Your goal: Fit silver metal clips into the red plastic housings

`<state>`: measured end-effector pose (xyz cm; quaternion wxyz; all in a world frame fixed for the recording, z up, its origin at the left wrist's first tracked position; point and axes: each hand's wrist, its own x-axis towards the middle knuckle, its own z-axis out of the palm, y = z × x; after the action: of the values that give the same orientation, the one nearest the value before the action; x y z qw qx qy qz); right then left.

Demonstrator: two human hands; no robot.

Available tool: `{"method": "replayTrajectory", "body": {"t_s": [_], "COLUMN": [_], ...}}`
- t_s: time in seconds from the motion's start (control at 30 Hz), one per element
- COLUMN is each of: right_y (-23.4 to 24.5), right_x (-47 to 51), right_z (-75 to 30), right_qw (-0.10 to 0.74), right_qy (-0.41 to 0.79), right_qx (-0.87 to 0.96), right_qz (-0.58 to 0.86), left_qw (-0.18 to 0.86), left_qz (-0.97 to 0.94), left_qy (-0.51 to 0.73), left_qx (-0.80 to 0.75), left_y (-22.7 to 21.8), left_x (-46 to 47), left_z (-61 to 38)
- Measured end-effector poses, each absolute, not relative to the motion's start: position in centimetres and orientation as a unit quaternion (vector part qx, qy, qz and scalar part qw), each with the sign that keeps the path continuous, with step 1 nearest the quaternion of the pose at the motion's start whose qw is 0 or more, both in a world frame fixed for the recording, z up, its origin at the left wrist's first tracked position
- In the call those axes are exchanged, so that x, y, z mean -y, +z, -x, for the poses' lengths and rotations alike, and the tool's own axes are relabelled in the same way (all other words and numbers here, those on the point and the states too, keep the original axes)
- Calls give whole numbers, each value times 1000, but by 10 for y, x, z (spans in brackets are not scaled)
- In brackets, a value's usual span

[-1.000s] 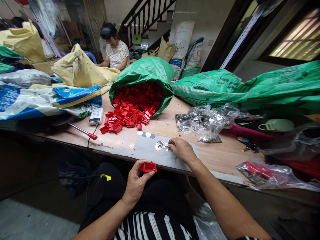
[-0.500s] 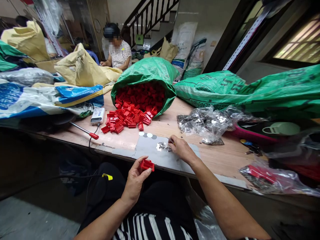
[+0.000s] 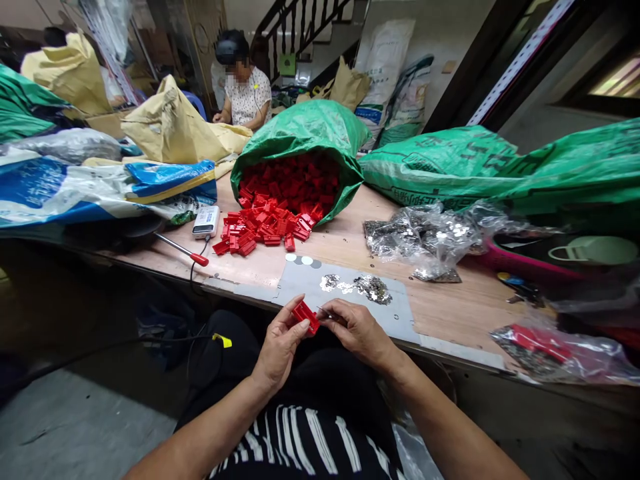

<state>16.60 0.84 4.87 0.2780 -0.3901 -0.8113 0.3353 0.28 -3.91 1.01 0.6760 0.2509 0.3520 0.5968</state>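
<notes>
In front of my lap, just off the table edge, my left hand (image 3: pixel 284 343) pinches a small red plastic housing (image 3: pixel 306 317) between thumb and fingers, its hollow side facing up. Close against its right end is my right hand (image 3: pixel 356 328), fingers closed on a thin dark metal tool (image 3: pixel 323 310) whose tip points at the part; its exact kind is too small to tell. Beyond the hands, a grey mat (image 3: pixel 305 288) carries a small scatter of shiny metal pieces (image 3: pixel 330 283) and a denser pile of metal pieces (image 3: pixel 374 289).
A green sack (image 3: pixel 310 120) spills red housings (image 3: pixel 265 223) onto the table. Left of them are a power bank (image 3: pixel 206 221) and a red-handled tool (image 3: pixel 199 259). Clear bags of metal parts (image 3: pixel 430 240) lie right. A co-worker (image 3: pixel 247 97) sits across the table.
My right hand has come back from the metal pieces on the mat to the red housing. The housing is now tilted and slightly higher in view. The camera view has shifted a little.
</notes>
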Motion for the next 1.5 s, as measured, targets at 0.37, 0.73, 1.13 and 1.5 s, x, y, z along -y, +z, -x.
{"method": "replayTrajectory", "body": {"t_s": [0.37,0.73,1.13,1.5], "right_y": [40,33,26,23], "right_x": [-7,-4,3,28], "right_z": [-171,-174,-184,-192], "right_qw": [260,283,315,342], "right_qy": [446,629,636,644], "right_qx": [779,618,574,534], "right_qz": [357,377,408,429], "left_qw": [661,664,642,626], "left_qz": [-295,-344,-424,-426], "left_qy": [584,563,534,519], "left_qx": [-367,-350,-352,-396], "left_y": [14,11,12,3], "left_x": [40,42,34,38], "left_z": [-2,-3,-5,-1]}}
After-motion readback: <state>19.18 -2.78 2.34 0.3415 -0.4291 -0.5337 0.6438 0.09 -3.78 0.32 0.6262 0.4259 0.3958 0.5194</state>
